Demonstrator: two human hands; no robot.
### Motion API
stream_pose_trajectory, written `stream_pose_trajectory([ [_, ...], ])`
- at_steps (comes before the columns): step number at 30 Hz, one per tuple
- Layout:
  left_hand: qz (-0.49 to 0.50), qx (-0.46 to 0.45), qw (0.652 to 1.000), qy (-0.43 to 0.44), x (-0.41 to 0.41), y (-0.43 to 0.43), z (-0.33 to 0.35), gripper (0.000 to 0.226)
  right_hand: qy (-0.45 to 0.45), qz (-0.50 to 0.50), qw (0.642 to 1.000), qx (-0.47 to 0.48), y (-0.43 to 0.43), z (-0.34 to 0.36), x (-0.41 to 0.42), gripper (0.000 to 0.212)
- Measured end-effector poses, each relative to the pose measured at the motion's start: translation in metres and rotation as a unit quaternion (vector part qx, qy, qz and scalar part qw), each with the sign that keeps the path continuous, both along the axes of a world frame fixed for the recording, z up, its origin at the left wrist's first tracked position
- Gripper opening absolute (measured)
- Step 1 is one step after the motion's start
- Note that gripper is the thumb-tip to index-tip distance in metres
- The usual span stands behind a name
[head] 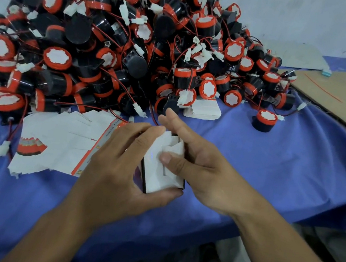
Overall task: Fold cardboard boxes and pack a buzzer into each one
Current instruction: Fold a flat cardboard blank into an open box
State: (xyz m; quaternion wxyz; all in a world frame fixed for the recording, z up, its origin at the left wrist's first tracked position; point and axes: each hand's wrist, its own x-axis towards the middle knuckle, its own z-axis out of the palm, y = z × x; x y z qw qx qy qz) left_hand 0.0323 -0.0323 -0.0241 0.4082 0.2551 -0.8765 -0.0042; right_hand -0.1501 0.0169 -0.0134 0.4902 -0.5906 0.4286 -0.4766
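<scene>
While the left hand [116, 167] and the right hand [197, 171] come together over the near middle of the blue-clothed tabletop [294, 169], they clamp one small white cardboard box [156, 181] between them. The left hand wraps it from the left, fingers curled over its upper side and thumb hooked under its near corner. The right hand holds it from the right, with its thumb pressed down on a white flap of the box and its index and middle fingers stretched out straight along the far side. The flaps on the face turned toward the camera are partly folded over one another, and a dark edge runs down the box's left side. Whether the box rests on the cloth or is held just off it is hard to tell from this angle. Just left of the hands lies a fanned heap of flat box blanks [60, 142], white with an orange stripe and a printed picture, partly covered by the left hand. Behind it all rises a large pile of buzzers [114, 35], black bodies with red caps and white round labels, tangled in red and black wires ending in white plugs. One lone buzzer [264, 121] stands apart on the cloth to the right of the pile. A small stack of white cards [203, 110] sits at the pile's near edge, beyond the right hand's fingertips. A brown cardboard sheet [337, 93] lies at the far right.
</scene>
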Motion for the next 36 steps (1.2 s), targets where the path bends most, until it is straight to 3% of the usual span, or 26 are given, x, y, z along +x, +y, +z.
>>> stream_pose_trajectory([
  [3,0.008,-0.007,1.000,0.010,-0.003,0.001,0.002,0.078,-0.117,-0.039,0.992,-0.007,-0.002,0.001,0.011,0.065],
  [8,0.007,-0.007,1.000,0.006,-0.004,0.002,0.003,0.079,-0.169,-0.083,0.982,-0.030,-0.002,0.000,0.020,0.045],
  [15,-0.001,-0.009,1.000,0.018,-0.002,0.000,0.002,0.079,-0.129,-0.011,0.992,-0.004,0.001,0.008,0.010,0.028],
  [21,0.002,0.003,0.999,0.040,0.000,-0.001,0.003,0.081,-0.015,-0.059,0.995,-0.076,0.003,0.011,0.010,0.006],
  [30,-0.002,-0.002,0.999,0.040,-0.001,-0.001,0.001,0.080,0.085,-0.098,0.987,-0.098,0.003,0.010,0.008,0.013],
  [36,0.007,-0.004,0.999,0.043,-0.007,0.002,0.000,0.081,0.064,-0.083,0.990,-0.094,0.003,0.010,0.005,0.015],
])
